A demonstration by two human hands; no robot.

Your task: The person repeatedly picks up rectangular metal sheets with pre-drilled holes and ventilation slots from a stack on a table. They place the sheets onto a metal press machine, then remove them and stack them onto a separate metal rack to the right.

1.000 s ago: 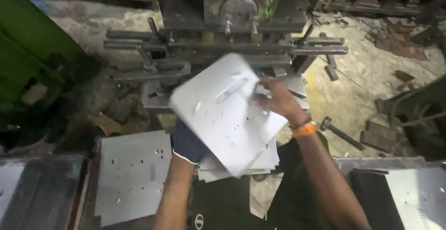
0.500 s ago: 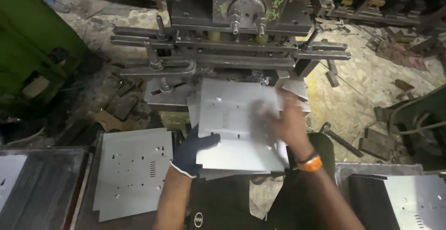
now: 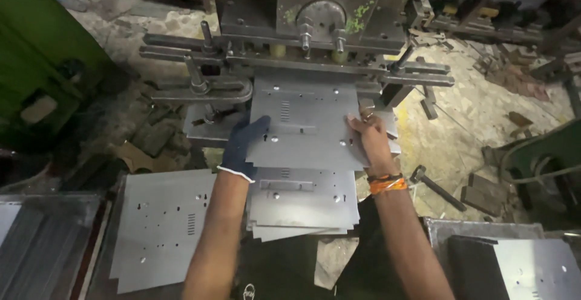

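Observation:
A grey punched metal sheet (image 3: pixel 305 127) lies flat with its far edge pushed under the head of a dark press machine (image 3: pixel 315 27). My left hand (image 3: pixel 243 144), in a dark blue glove, grips the sheet's left edge. My bare right hand (image 3: pixel 369 136), with orange bands at the wrist, grips the sheet's right edge. Just below, in front of me, lies a stack of similar sheets (image 3: pixel 302 200).
Another punched sheet (image 3: pixel 160 227) lies on a tray at the lower left, and one more (image 3: pixel 535 270) at the lower right. A green machine body (image 3: pixel 42 52) stands at the left. Scrap metal and a hammer (image 3: pixel 436 185) litter the floor on the right.
The sheet was tilted up in both hands a second ago. It has been laid flat and slid forward under the press head, and both hands have moved forward with it.

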